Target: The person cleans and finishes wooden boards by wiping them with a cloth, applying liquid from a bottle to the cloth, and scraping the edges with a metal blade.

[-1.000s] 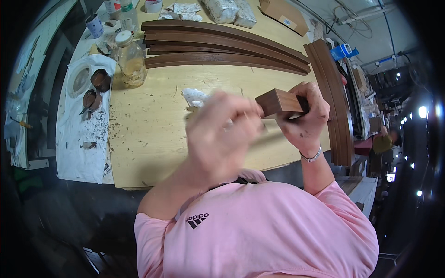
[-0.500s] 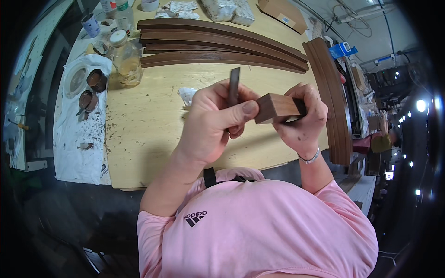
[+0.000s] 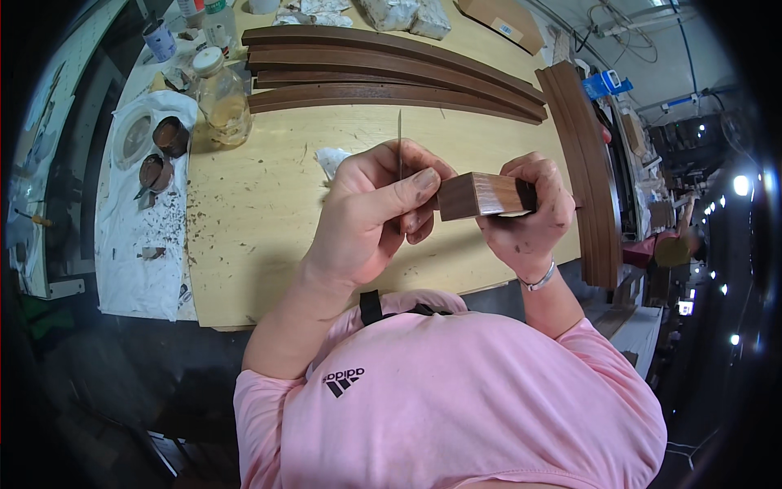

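Observation:
A brown wooden piece (image 3: 482, 196) with squared ends and a glossy face is gripped at its right end by my right hand (image 3: 531, 218). The hand hides that end. A thin flat strip like a scraper blade (image 3: 400, 134), seen nearly edge-on, stands upright between the thumb and fingers of my left hand (image 3: 354, 200). The thumb and fingertips of that hand are at the wood's left end. Whether they touch it I cannot tell. Dark stains mark the fingers of both hands.
Long brown wooden strips (image 3: 391, 61) lie across the back of the yellow table (image 3: 269, 236); more strips (image 3: 582, 171) are stacked at its right. On the left stand a glass jar (image 3: 222, 102) and, on a white cloth (image 3: 138, 277), small dark cups (image 3: 171, 137). A cardboard box (image 3: 501, 24) sits behind.
The blade has turned from showing its flat side to nearly edge-on. The wooden piece has shifted slightly left and tilted, showing more of its glossy face.

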Motion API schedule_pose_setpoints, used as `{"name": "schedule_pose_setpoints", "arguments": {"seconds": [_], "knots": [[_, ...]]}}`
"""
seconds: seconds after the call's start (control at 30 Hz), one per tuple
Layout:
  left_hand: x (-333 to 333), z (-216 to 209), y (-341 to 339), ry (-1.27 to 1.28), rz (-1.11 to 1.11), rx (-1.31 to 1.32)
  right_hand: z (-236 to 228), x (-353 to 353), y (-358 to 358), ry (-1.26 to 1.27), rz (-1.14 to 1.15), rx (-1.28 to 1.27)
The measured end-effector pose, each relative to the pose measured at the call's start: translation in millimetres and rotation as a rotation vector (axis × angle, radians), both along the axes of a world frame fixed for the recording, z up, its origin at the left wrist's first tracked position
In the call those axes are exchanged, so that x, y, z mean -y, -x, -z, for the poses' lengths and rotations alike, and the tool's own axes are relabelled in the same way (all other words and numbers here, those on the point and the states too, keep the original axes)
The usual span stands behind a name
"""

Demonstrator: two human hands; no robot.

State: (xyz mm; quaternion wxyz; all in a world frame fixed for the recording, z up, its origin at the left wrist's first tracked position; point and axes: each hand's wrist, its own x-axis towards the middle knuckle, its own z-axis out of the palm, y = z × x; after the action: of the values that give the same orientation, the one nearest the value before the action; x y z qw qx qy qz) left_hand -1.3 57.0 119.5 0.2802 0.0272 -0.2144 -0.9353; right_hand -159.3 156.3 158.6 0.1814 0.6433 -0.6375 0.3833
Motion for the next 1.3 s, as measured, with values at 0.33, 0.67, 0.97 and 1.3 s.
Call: {"name": "schedule_pose_setpoints", "arguments": {"seconds": [0.33, 0.67, 0.97, 1.3], "knots": [[-4.2, 2.1, -8.3, 0.014, 0.003, 0.003, 3.5, -2.8, -4.4, -0.017, -0.009, 0.034], [-7.6, 14.1, -19.1, -0.039, -0.077, 0.110, 18.7, -4.7, -11.3, -0.187, -0.034, 0.009], [-6.3, 14.7, -35.9, 0.157, -0.119, 0.262, -0.7, -9.8, -21.6, -0.416, -0.130, -0.134], [-12.8, 24.1, -53.7, 0.630, -0.392, 0.538, 3.7, -8.7, -32.4, -0.527, -0.089, 0.099]]}}
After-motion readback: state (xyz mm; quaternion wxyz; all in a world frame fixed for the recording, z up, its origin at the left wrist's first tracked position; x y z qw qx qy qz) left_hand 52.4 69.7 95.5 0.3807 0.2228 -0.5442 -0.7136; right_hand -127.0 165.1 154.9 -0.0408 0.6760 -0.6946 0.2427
